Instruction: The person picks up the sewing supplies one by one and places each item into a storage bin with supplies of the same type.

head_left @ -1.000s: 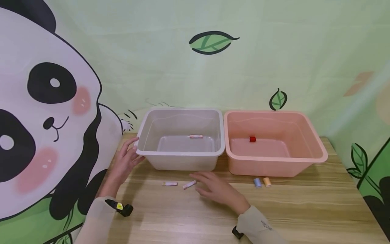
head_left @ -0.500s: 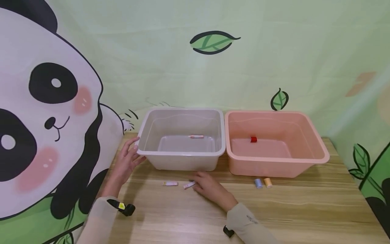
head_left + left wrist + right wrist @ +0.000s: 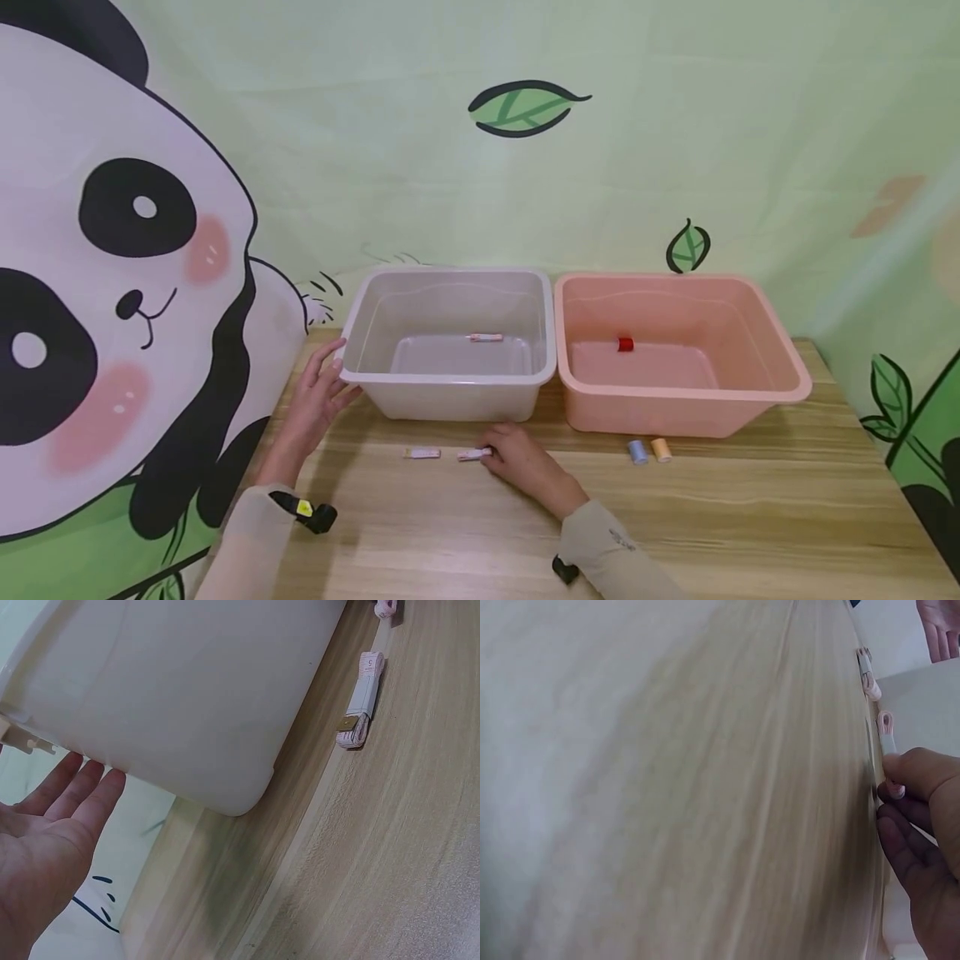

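My right hand (image 3: 527, 463) pinches one end of a folded tape measure (image 3: 472, 455) just above or on the table, in front of the white bin. In the right wrist view the thumb lies on this pale pink tape measure (image 3: 887, 741), with fingers beneath. To its left a second banded tape measure (image 3: 423, 452) lies on the wood; the left wrist view shows its metal end. My left hand (image 3: 318, 396) touches the left side of the white bin (image 3: 450, 400) below the rim, fingers fairly straight. Inside that bin is another tape measure (image 3: 486, 337).
A pink bin (image 3: 675, 412) stands close against the white bin's right side, with a red thread spool (image 3: 626, 344) inside. Before it, a blue spool (image 3: 637, 452) and an orange spool (image 3: 661, 450) lie on the wooden table (image 3: 720, 508). A panda-print cloth (image 3: 375, 167) hangs behind.
My right hand has moved left onto the nearer tape measure and taken hold of its right end. That tape measure has turned from slanted to nearly level. The left hand stays at the bin.
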`<action>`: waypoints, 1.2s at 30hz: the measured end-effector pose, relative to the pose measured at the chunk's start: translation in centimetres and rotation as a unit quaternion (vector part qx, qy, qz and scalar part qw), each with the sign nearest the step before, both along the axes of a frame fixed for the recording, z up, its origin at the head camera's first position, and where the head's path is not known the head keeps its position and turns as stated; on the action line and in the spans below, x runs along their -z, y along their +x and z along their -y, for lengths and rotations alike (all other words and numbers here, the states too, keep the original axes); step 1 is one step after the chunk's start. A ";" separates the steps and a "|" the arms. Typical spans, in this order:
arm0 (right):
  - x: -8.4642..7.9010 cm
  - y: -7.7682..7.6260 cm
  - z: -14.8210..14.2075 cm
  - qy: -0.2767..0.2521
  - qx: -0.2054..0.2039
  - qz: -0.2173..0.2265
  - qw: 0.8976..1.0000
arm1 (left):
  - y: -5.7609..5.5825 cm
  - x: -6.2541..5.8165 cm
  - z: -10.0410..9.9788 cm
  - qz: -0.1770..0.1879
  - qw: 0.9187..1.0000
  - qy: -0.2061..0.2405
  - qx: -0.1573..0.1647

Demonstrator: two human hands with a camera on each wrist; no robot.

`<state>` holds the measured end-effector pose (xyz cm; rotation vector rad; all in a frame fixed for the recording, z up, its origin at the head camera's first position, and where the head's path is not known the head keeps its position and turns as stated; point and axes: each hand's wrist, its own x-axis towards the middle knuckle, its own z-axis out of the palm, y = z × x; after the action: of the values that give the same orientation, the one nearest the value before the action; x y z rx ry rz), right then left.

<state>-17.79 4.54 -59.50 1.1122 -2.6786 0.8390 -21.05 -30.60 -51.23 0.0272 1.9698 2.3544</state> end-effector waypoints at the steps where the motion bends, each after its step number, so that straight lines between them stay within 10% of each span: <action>1: -0.1 0.0 -0.1 0.000 0.001 0.004 1.000 | 0.0 0.0 0.0 0.001 1.000 0.000 0.000; 18: -3.4 1.1 -0.7 -0.015 -0.003 0.021 1.000 | 0.0 -0.1 -0.3 0.007 1.000 -0.001 -0.007; 36: -10.0 2.2 -0.1 -0.153 -0.046 -0.051 0.986 | 0.1 -0.2 -0.5 0.011 1.000 -0.009 -0.013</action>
<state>-15.55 4.69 -49.50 1.1722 -2.3314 1.1295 -20.98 -30.13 -51.05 -0.0259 1.9930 2.3413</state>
